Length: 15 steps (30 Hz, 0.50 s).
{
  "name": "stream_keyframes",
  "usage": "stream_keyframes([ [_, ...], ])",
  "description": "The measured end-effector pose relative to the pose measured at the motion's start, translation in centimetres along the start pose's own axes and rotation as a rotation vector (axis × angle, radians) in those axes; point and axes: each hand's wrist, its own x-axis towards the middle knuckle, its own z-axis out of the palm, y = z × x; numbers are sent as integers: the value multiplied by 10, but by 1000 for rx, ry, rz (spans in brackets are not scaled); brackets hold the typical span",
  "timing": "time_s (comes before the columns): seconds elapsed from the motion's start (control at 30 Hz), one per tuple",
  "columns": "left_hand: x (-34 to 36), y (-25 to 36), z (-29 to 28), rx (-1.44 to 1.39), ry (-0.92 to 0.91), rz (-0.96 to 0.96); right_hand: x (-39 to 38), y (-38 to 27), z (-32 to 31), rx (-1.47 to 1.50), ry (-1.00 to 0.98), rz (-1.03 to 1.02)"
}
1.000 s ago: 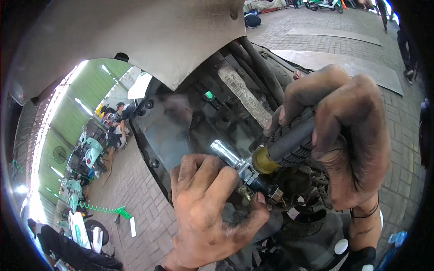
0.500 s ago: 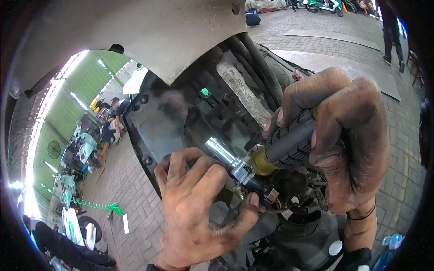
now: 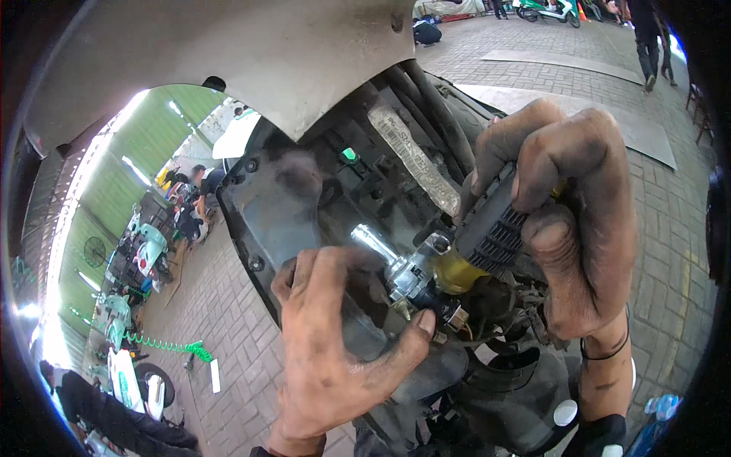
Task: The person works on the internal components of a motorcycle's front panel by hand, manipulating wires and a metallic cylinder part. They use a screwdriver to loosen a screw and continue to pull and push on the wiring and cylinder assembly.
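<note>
Silver metal part (image 3: 410, 280) w/ tube end sits mid-scene, over the dark innards of an opened vehicle body; its tube points far left, its near end runs into a black fitting (image 3: 440, 303). Right hand (image 3: 582, 221) is clamped on a black-&-yellow tool (image 3: 499, 238), yellow collar right up by the part. Left hand (image 3: 324, 327) has thumb & forefinger apart; thumb at the black fitting, forefinger blurred nr the tube, so can't tell if it grips. Fingers on both hands smudged dark.

Surface: black plastic bodywork (image 3: 274, 206), dusty, bolted along its left edge; pale label strip (image 3: 415, 160) farther back; beige panel (image 3: 228, 53) overhangs far left. Rd white piece (image 3: 565, 412) nr right.

Room: grey block-paved floor (image 3: 236, 320), flat sheets (image 3: 563, 65) lying on it far right. Green corrugated wall (image 3: 95, 209) on left w/ strip lights & fan (image 3: 95, 250); parked scooters (image 3: 151, 247) along it, person (image 3: 202, 202) low down among them. Green coiled hose (image 3: 164, 345) nr left, w/ white strip (image 3: 215, 375) alongside. Far right: green-&-white scooter (image 3: 552, 11), person walking (image 3: 647, 46). Plastic bottles (image 3: 662, 406) nr right edge.
</note>
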Motion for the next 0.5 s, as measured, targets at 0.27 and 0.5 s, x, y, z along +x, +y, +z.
stream_keyframes([
  [0.27,-9,-24,3,273,49,347,-2,-9,-11,60,69,91],
  [0.5,-7,-19,-2,229,-26,234,-52,-82,8,-462,-215,243],
])
